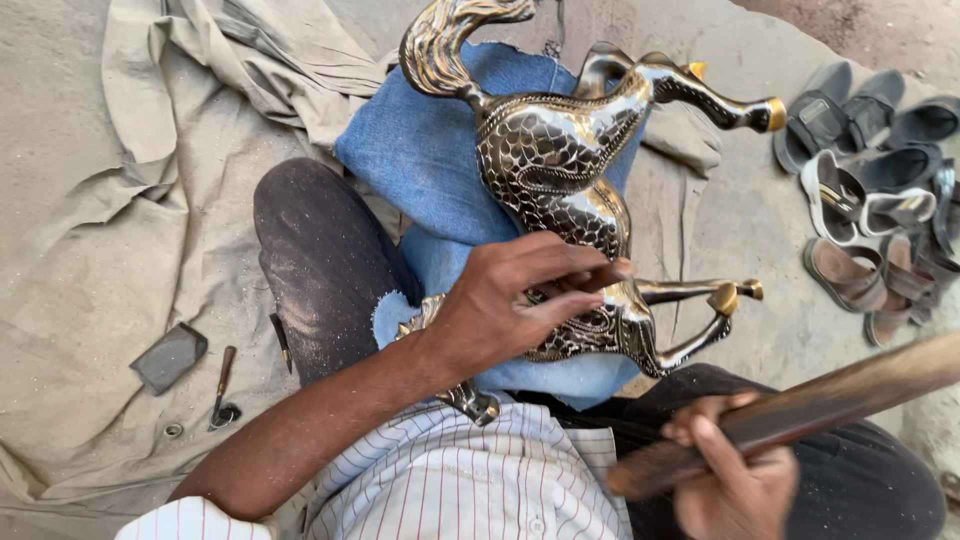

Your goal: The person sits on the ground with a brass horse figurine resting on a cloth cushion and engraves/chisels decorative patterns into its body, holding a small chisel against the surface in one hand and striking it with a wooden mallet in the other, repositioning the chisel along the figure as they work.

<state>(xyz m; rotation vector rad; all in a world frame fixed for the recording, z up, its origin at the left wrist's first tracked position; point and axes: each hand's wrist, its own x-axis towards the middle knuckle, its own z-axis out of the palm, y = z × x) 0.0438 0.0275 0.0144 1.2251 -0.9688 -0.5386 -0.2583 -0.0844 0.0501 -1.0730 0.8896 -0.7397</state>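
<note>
Horse figurine in dark, engraved metal with brass-coloured hooves lying across the lap on a folded blue denim cloth, long axis running from the tail at upper centre down toward the head near the shirt hem. Legs pointing out to the right side of the view, toward the row of sandals.

Left hand resting on the figurine's lower body, fingers pressed together around a thin dark tool, tip bearing on the engraved surface near the forelegs. Exact shape of that tool not readable under the fingers.

Right hand closing firmly around the near end of a long dark wooden stick, raised clear of the figurine and angling up to the right edge. Stick hovering below and to the right of the left hand's grip, well apart from the metal; working point lying up and to the left of the stick's free length. Left hand nearer to the figurine, being in contact; right hand apart from it.

Lying on the tan ground sheet to the left: a small dark grey block and a short hand tool, both out of reach of either hand.
</note>
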